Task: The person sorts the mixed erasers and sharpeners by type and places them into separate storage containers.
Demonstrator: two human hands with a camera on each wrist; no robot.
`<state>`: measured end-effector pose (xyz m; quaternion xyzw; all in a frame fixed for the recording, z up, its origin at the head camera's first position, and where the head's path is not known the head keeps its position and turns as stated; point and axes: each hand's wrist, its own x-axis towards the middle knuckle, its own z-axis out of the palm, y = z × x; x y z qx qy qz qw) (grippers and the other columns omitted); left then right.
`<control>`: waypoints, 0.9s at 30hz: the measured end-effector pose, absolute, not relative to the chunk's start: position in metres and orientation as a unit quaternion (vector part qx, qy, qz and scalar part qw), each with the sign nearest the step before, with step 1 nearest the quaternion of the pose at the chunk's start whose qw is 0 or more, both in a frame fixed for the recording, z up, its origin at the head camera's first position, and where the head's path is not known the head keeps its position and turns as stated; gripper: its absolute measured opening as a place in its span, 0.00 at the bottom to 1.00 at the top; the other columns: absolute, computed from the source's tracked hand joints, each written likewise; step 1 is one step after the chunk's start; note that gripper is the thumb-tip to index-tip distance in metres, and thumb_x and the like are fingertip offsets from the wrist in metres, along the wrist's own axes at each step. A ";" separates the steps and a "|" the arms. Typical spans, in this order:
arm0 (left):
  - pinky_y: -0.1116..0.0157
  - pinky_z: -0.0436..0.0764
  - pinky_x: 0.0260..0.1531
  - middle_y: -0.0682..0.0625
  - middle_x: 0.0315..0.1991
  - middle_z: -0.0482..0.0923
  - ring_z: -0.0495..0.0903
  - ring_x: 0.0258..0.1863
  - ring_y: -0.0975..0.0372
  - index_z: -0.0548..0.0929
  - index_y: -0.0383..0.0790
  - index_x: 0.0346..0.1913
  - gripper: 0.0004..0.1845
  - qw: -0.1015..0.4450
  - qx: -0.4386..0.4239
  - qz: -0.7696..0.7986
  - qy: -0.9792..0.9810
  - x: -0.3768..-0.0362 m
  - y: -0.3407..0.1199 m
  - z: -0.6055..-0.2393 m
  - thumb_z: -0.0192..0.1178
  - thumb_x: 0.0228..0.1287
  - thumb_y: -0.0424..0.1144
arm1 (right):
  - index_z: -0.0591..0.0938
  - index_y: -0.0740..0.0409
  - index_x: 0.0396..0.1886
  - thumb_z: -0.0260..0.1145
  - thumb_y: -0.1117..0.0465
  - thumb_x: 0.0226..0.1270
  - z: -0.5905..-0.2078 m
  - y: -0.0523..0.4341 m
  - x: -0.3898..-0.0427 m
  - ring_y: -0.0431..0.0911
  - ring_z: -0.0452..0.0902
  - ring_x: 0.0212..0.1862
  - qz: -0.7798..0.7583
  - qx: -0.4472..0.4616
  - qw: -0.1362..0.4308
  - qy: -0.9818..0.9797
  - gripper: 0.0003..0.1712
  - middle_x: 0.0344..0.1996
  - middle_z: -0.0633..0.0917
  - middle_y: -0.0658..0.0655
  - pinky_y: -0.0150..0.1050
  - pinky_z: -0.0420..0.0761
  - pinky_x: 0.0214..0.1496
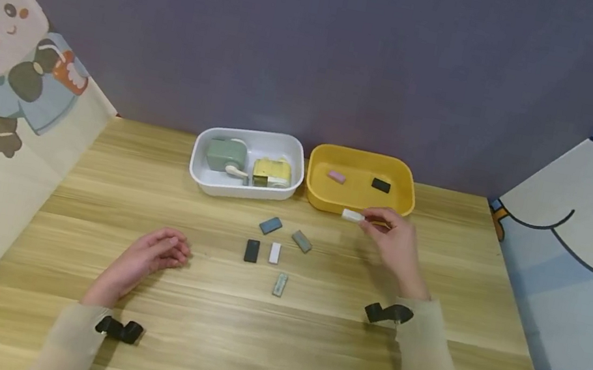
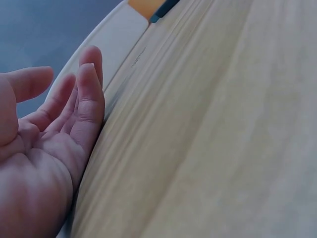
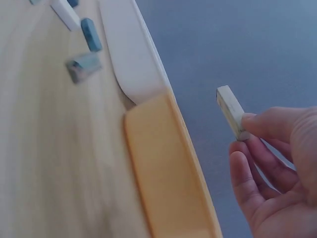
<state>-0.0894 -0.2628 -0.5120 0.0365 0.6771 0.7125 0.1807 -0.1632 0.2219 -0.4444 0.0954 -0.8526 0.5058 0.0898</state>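
Note:
My right hand (image 1: pixel 394 245) pinches a small white rectangular block (image 1: pixel 352 216) by one end, over the near rim of the yellow bin (image 1: pixel 323 204). The thumb and fingertips hold the block (image 3: pixel 231 113) in the right wrist view. Inside the yellow bin lie a pink block (image 1: pixel 336 177) and a black block (image 1: pixel 381 185). My left hand (image 1: pixel 153 255) rests on the table with fingers loosely bent and nothing in it. Between the hands lie a blue block (image 1: pixel 270 225), a grey block (image 1: pixel 301 241), a black block (image 1: pixel 252 251), a white block (image 1: pixel 275 253) and a pale greenish block (image 1: pixel 280 285).
A white bin (image 1: pixel 221 190) stands left of the yellow one. It holds a green item (image 1: pixel 226 156), a yellow item (image 1: pixel 272 171) and a small white spoon-shaped piece (image 1: pixel 236 171). A dark partition (image 1: pixel 320 50) rises behind the bins, with printed panels at both sides of the wooden table (image 1: pixel 267 352).

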 end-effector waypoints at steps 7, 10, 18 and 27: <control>0.63 0.82 0.48 0.46 0.45 0.81 0.82 0.43 0.60 0.68 0.21 0.59 0.26 0.184 0.007 0.702 0.688 -0.091 -0.261 -0.506 0.49 0.79 0.46 | 0.86 0.63 0.48 0.71 0.66 0.65 -0.428 0.220 -0.192 0.50 0.82 0.46 0.470 0.097 0.079 -0.873 0.13 0.44 0.86 0.60 0.37 0.83 0.47; 0.64 0.82 0.46 0.48 0.44 0.81 0.81 0.42 0.61 0.69 0.21 0.58 0.26 0.180 -0.008 0.696 0.695 -0.089 -0.257 -0.502 0.50 0.79 0.47 | 0.86 0.62 0.49 0.71 0.63 0.66 -0.426 0.217 -0.204 0.50 0.82 0.46 0.456 0.092 0.065 -0.883 0.13 0.44 0.86 0.59 0.42 0.83 0.49; 0.65 0.81 0.42 0.50 0.41 0.82 0.80 0.39 0.62 0.70 0.21 0.55 0.23 0.169 -0.002 0.699 0.695 -0.084 -0.237 -0.495 0.51 0.79 0.44 | 0.86 0.62 0.47 0.71 0.63 0.66 -0.430 0.210 -0.236 0.51 0.81 0.47 0.436 0.075 0.046 -0.896 0.12 0.43 0.87 0.59 0.43 0.80 0.46; 0.63 0.81 0.43 0.49 0.39 0.82 0.82 0.38 0.58 0.70 0.20 0.55 0.22 0.179 0.025 0.688 0.703 -0.080 -0.207 -0.489 0.51 0.78 0.42 | 0.86 0.61 0.48 0.70 0.63 0.67 -0.430 0.199 -0.270 0.52 0.80 0.48 0.413 0.069 0.004 -0.908 0.12 0.45 0.86 0.58 0.46 0.79 0.49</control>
